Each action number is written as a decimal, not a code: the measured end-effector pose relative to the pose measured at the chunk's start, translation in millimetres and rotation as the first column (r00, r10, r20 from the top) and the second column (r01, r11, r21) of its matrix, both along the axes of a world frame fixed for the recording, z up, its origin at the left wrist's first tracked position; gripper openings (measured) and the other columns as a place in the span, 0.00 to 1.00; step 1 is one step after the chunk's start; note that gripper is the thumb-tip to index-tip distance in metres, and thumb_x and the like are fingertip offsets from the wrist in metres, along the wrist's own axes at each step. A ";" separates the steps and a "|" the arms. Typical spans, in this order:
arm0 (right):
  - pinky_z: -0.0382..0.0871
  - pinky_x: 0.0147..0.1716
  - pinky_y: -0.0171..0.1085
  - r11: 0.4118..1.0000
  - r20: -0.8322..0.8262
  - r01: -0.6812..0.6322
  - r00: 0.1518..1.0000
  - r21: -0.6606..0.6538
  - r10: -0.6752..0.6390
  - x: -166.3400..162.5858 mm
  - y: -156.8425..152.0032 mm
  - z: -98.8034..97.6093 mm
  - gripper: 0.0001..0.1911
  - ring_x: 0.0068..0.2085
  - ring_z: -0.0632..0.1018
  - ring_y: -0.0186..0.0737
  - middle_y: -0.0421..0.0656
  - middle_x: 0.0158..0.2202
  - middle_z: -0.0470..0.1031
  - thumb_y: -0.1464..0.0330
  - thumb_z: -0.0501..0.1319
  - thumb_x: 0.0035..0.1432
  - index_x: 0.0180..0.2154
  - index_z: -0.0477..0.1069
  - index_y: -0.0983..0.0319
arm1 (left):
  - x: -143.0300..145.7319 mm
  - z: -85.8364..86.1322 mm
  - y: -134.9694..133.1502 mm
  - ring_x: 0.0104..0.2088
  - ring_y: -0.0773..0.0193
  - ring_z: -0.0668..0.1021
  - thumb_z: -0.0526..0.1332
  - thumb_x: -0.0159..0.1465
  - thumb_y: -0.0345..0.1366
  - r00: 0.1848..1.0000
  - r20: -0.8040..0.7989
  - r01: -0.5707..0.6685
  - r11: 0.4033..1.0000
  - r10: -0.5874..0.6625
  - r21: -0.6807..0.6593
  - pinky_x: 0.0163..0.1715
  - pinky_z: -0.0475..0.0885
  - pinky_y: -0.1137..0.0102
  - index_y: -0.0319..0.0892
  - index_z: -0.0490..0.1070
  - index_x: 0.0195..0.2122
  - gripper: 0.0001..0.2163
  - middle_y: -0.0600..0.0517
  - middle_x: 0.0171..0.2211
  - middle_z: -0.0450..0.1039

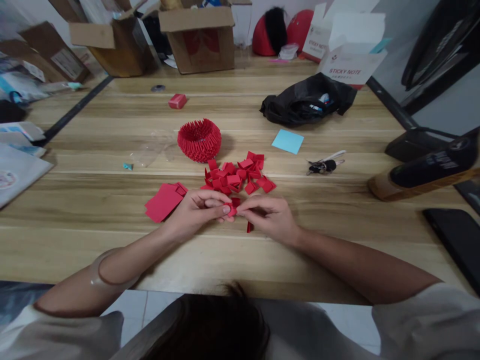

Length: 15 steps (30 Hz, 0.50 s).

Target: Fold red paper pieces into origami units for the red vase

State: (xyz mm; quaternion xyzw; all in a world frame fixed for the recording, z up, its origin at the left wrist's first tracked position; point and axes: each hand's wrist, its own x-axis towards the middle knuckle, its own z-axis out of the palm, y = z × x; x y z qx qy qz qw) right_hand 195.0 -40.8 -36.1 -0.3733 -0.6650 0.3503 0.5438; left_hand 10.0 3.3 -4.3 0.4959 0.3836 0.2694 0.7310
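The left hand pinches a small red paper piece, long axis unclear, while the right hand, equally near, pinches its right edge.

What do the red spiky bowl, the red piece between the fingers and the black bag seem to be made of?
Red spiky bowl: probably matte paper; its wall shows many small folded points.
Red piece: likely matte paper too, without visible shine; partly covered, so less certain.
Black bag: apparently thin plastic, crumpled, with a slight sheen.
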 end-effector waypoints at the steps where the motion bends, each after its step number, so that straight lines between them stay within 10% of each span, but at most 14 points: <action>1: 0.71 0.28 0.31 0.999 0.016 -0.003 1.000 0.038 0.002 0.6 0.3 0.5 0.05 0.28 0.77 0.32 0.42 0.27 0.78 0.74 0.61 0.54 0.31 0.76 0.62 | 0.1 0.3 0.7 0.24 0.68 0.80 0.70 0.50 0.29 1.000 0.016 0.007 0.999 -0.006 -0.033 0.25 0.73 0.79 0.37 0.76 0.31 0.07 0.50 0.24 0.80; 15: 0.73 0.31 0.33 0.990 0.073 -0.056 0.996 0.130 0.047 3.6 3.3 4.1 0.04 0.31 0.78 0.34 0.45 0.29 0.78 0.75 0.60 0.53 0.30 0.74 0.64 | -2.7 4.7 4.3 0.28 0.63 0.82 0.73 0.45 0.27 0.997 0.071 0.028 0.960 -0.008 -0.278 0.28 0.77 0.79 0.37 0.79 0.27 0.07 0.46 0.26 0.81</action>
